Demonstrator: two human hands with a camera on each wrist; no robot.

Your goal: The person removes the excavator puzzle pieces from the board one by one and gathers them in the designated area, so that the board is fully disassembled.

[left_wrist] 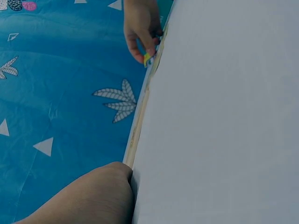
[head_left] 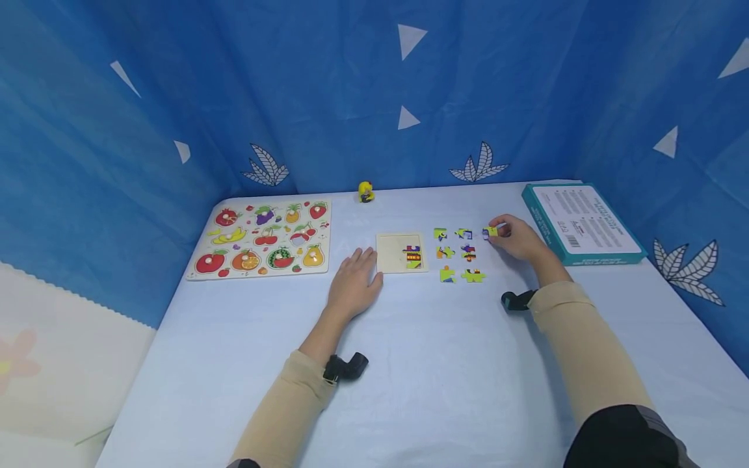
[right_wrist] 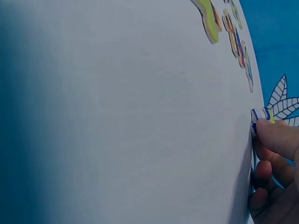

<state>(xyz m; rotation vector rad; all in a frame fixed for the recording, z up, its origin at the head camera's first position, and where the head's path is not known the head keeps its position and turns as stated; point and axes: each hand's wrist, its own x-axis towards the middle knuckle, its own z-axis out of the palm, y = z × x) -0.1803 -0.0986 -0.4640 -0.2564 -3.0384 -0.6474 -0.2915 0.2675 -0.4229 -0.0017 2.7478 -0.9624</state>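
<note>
In the head view my right hand (head_left: 517, 237) pinches a yellow and purple jigsaw piece (head_left: 489, 232) between thumb and fingers, right of the loose pieces. The right wrist view shows the thumb (right_wrist: 275, 135) over that piece, close to the tabletop. My left hand (head_left: 354, 283) lies on the table with fingers extended, at the left edge of a small wooden puzzle tray (head_left: 389, 253). A joined red, yellow and green section (head_left: 413, 257) sits in the tray's right part. Between tray and right hand lie several loose jigsaw pieces (head_left: 445, 252).
A fruit puzzle board (head_left: 201, 250) lies at the back left on the white table (head_left: 433, 377). A small yellow duck figure (head_left: 365, 192) stands near the back edge. Beyond my right hand is a teal and white box (head_left: 585, 221). Blue curtain (head_left: 328, 84) hangs behind the table.
</note>
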